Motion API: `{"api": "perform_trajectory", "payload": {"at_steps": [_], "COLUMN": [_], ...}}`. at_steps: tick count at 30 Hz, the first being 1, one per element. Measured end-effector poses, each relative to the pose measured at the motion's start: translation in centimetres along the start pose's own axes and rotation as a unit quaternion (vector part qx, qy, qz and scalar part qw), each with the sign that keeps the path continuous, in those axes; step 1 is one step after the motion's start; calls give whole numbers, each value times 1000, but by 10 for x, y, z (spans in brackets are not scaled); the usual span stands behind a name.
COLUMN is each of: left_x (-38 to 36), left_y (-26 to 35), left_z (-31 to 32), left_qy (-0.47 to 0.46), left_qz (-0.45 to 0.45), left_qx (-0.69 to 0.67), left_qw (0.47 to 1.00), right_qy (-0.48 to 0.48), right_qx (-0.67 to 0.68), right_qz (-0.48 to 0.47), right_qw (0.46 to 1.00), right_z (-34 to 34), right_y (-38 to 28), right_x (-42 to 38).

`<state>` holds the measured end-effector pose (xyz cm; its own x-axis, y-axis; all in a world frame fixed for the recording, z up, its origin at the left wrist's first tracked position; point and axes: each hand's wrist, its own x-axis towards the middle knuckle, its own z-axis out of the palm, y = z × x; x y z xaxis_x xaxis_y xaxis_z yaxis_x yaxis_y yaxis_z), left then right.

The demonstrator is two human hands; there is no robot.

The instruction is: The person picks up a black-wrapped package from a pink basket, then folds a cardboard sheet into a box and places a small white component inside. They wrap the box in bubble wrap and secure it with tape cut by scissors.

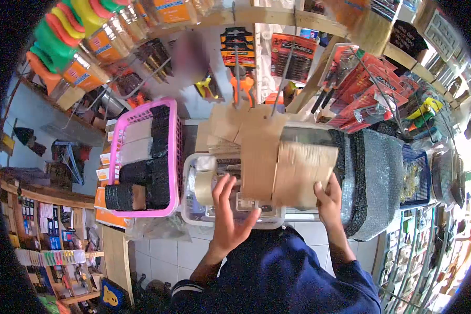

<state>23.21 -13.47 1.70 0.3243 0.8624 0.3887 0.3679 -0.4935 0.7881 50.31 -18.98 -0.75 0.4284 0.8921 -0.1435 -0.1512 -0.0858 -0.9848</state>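
My right hand (pixel 329 204) grips the right edge of a brown piece of cardboard (pixel 304 172), thumb on its face. The cardboard has a fold line and is slightly blurred. My left hand (pixel 230 217) is open, fingers spread, to the left of the cardboard and above a clear plastic tub (pixel 187 201). A roll of tape (pixel 204 188) stands in the tub near my left fingers. Other contents of the tub are partly hidden by the cardboard and my hand. More cardboard pieces (pixel 217 128) lie behind the tub.
On the left stands a pink basket (pixel 175 178) holding parcels wrapped in black. A large bubble-wrapped bundle (pixel 377 178) sits to the right, with a blue basket (pixel 421 178) beyond it. Packaged tools (pixel 293 57) and paint brushes (pixel 102 47) hang overhead on hooks.
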Motion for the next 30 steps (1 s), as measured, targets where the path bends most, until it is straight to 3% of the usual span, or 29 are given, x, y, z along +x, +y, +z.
{"api": "perform_trajectory", "payload": {"at_steps": [1, 3, 6, 7, 9, 10, 11, 14, 15, 17, 19, 20, 22, 24, 27, 30], "left_x": [4, 9, 16, 14, 20, 16, 13, 19, 19, 14, 25, 38, 36, 9, 7, 7], "left_y": [5, 5, 15, 10, 10, 14, 17, -8, -12, -23, -21, -20, -15, -11, -14, -9], "left_z": [8, 19, 32, 43, 46, 59, 72, 71, 79, 76, 71, 73, 73, 72, 72, 75], "left_qy": [-14, -74, -119, -77, -112, -95, -74, -143, -135, -195, -236, -253, -266, -229, -201, -162], "left_qz": [-18, -45, -28, -33, 19, -8, -28, 166, 136, -193, -404, -455, -354, -20, -32, -24], "left_qx": [-13, -75, -81, -148, -118, -254, -386, -173, -297, -403, -451, -465, -447, -344, -363, -388], "left_qw": [1000, 993, 989, 985, 987, 962, 919, 960, 935, 873, 760, 716, 777, 910, 909, 907], "right_qy": [0, -31, 31, -18, -31, -37, -52, -32, -33, -13, -9, -15, -29, -40, -37, 4], "right_qx": [-19, 16, -80, -72, -169, -218, -189, -239, -222, -185, -167, -169, -174, -146, -120, 30], "right_qz": [13, -54, -153, -127, -234, -283, -271, -296, -300, -300, -310, -320, -338, -307, -259, -235], "right_qw": [1000, 998, 985, 989, 957, 933, 942, 924, 927, 936, 936, 932, 925, 940, 958, 972], "right_z": [-11, -23, -21, -30, -30, -22, -17, -17, -22, -25, -27, -28, -29, -25, -15, 2], "right_y": [-3, 4, 24, 29, 39, 30, 16, 5, 8, 9, 8, 7, 2, -13, -17, -4], "right_x": [-11, -29, -50, -59, -60, -58, -58, -60, -60, -61, -60, -56, -50, -54, -52, -54]}}
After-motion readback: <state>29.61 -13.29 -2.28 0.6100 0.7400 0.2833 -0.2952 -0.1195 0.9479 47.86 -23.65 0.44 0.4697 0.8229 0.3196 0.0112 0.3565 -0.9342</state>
